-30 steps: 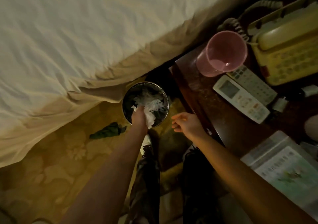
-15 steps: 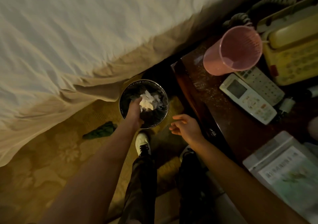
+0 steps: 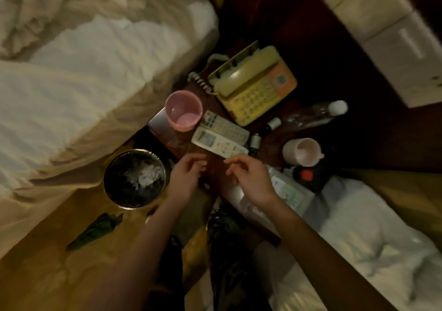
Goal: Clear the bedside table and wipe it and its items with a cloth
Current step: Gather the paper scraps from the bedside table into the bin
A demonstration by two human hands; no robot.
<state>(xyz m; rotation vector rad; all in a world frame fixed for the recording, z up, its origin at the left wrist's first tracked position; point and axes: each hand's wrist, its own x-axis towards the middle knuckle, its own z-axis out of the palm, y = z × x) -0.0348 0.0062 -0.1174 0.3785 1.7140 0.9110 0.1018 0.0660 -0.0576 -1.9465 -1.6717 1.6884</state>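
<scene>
The dark wooden bedside table [image 3: 181,141] stands between two beds. On it are a pink cup [image 3: 183,110], two white remotes [image 3: 218,138], a yellow telephone [image 3: 253,85], a white mug [image 3: 301,151], small bottles [image 3: 255,141] and a clear plastic bottle [image 3: 313,114]. My left hand [image 3: 185,179] hovers over the table's front edge with loosely curled fingers, holding nothing. Just to its right, my right hand [image 3: 251,179] is also empty and relaxed, partly over a laminated card [image 3: 289,196]. A round bin [image 3: 134,178] with crumpled white tissue sits on the floor to the left.
A green cloth [image 3: 95,229] lies on the patterned floor below the bin. Beds with white sheets flank the table at left [image 3: 83,71] and lower right [image 3: 373,239]. A dark object with a red spot [image 3: 307,175] sits by the mug.
My left hand let go of the white tissue in the bin and rose to the table's front edge. The view swung up and right, bringing the whole tabletop into sight.
</scene>
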